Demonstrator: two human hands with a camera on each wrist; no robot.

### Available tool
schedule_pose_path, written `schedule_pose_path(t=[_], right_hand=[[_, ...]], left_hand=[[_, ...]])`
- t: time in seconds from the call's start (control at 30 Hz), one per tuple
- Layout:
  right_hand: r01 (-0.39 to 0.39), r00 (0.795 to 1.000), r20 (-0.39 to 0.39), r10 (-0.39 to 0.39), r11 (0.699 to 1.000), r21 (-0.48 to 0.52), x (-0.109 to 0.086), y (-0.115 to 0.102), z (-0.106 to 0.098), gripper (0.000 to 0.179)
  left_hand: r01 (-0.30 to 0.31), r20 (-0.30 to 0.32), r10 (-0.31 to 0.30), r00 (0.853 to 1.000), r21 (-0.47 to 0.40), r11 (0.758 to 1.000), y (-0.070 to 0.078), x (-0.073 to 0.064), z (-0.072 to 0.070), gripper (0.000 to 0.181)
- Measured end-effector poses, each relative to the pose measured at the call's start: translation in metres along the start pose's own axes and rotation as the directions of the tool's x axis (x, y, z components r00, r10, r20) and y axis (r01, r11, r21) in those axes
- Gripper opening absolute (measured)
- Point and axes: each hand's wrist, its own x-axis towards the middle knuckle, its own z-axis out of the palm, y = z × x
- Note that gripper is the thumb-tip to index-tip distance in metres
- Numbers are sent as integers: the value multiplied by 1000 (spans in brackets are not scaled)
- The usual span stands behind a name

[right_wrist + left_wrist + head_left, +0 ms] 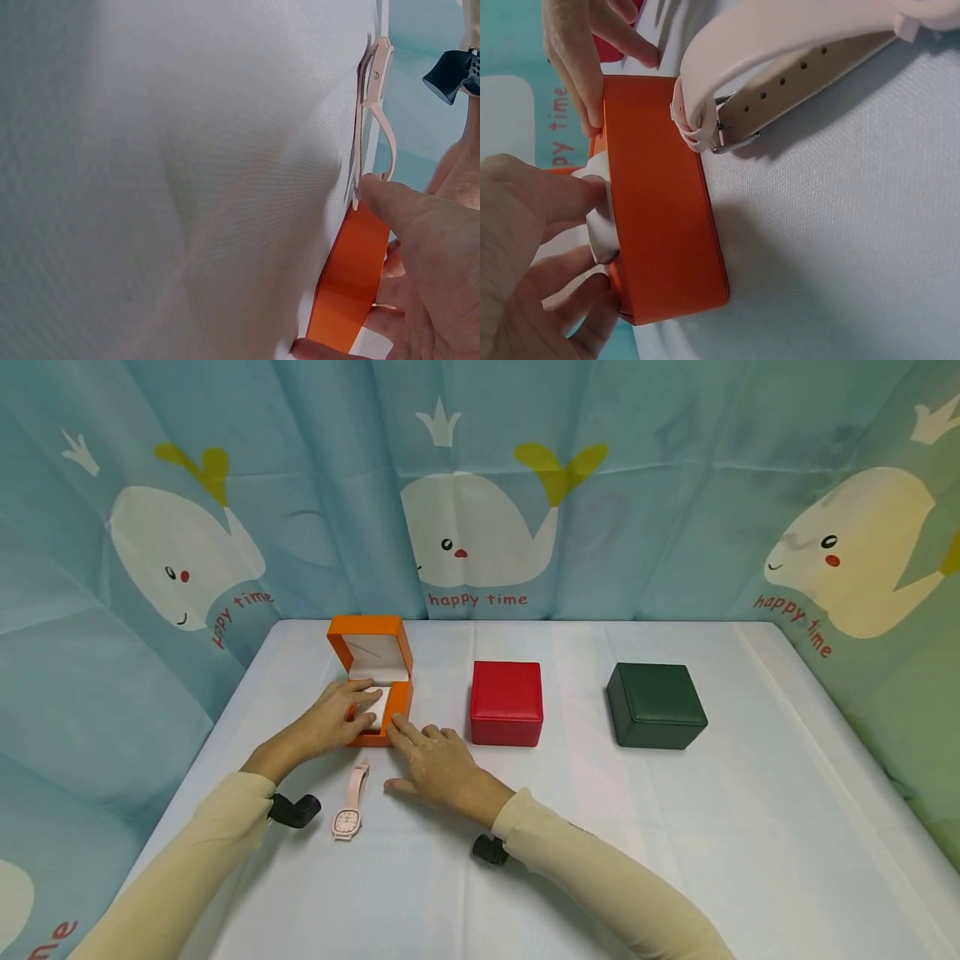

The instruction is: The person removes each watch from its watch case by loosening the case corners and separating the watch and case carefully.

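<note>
An orange watch box [367,741] stands at the left of the table, its lid [367,626] raised at the back. Inside it sits a white cushion [600,225]. My left hand [327,720] reaches over the box from the left and pinches the cushion between thumb and fingers. With fairly straight fingers, my right hand [442,768] touches the box's right side; in the right wrist view its fingers lie along the orange wall [349,274]. In front of the box lies a pink watch [347,821], strap buckled and pointing toward the box.
A red box [506,702] stands shut to the right of the orange one. Farther right is a shut dark green box [656,706]. White cloth [570,852] covers the table, and a blue whale-print curtain [322,543] hangs behind it.
</note>
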Motion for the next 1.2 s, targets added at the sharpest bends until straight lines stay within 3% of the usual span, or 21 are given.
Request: schedule_pose_path(t=[0.37,0.5,0.6,0.67,0.77,0.8,0.87,0.93,1.0,1.1,1.2], right_hand=[[-6,1000,28,7,1000,-26,1,0,0,85],[-4,998,63,6,999,-39,1,-2,-2,87],[2,997,83,1,999,-41,0,-2,-3,87],[1,997,81,3,999,-41,1,-1,-3,87],[-5,998,70,8,999,-40,0,0,-4,86],[-6,998,67,9,999,-39,0,1,-4,86],[-6,998,69,8,1000,-30,0,1,-4,86],[1,998,70,0,1000,-21,-1,1,-4,87],[7,998,70,-5,1000,-25,-1,0,-4,86],[9,998,65,-7,999,-39,0,-1,-5,86],[11,998,64,-8,999,-52,1,-1,-5,87]], left_hand=[[4,-12,-3,1000,74,997,3,3,-1,44],[15,-23,-13,1000,84,996,15,6,-14,37],[-1,-111,7,994,50,999,30,14,-30,27],[-42,-230,47,972,27,999,41,24,-42,22],[-108,-419,116,900,44,993,53,40,-57,19],[-116,-464,127,876,54,992,57,45,-60,19],[-91,-509,112,853,67,994,62,54,-66,24],[-28,-508,64,859,79,996,65,62,-70,37],[55,-471,-7,882,88,995,66,70,-74,56],[159,-376,-117,919,83,984,65,81,-79,82],[252,-246,-228,942,71,965,62,88,-85,98]])
